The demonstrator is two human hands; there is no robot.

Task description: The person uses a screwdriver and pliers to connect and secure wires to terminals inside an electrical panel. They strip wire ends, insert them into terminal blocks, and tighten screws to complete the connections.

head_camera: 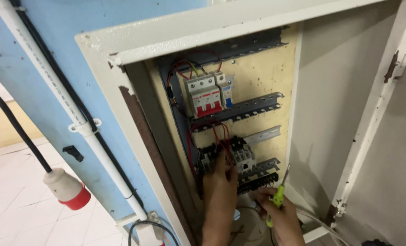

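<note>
- Head view, enclosure: a wall-mounted electrical cabinet [121, 54] of cream-painted sheet metal, paint chipped and rusted at the edges, stood with its door [385, 136] swung open to the right.
- Head view, upper fittings: a block of white circuit breakers [207, 94] with red toggles sat on a slotted grey metal rail [253, 108]; thin red wires [214, 132] looped down from it, soft and easily bent.
- Head view, left hand [219, 182]: it reached up into the cabinet, fingertips pressed among the red wires at a black-and-white contactor [239, 155]. The grip looked closed on the wiring, though exactly which strand could not be told.
- Head view, right hand [280, 216]: its grip was closed around a screwdriver [278, 198] with a yellow-green handle, the slim metal shaft angled up beside a black terminal strip [257, 181] low in the cabinet.
- Handling, by judgement: the screwdriver appeared light and stiff, its smooth plastic handle the natural place to hold; the wires appeared pliant and best held by their insulation, well back from bare ends.
- Head view, surroundings: a white plastic conduit pipe [52, 82] ran down the blue wall [52, 32], clipped beside a black cable; a red-and-white industrial plug [67, 187] hung on a thick black lead above a pale tiled floor [11, 209].
</note>
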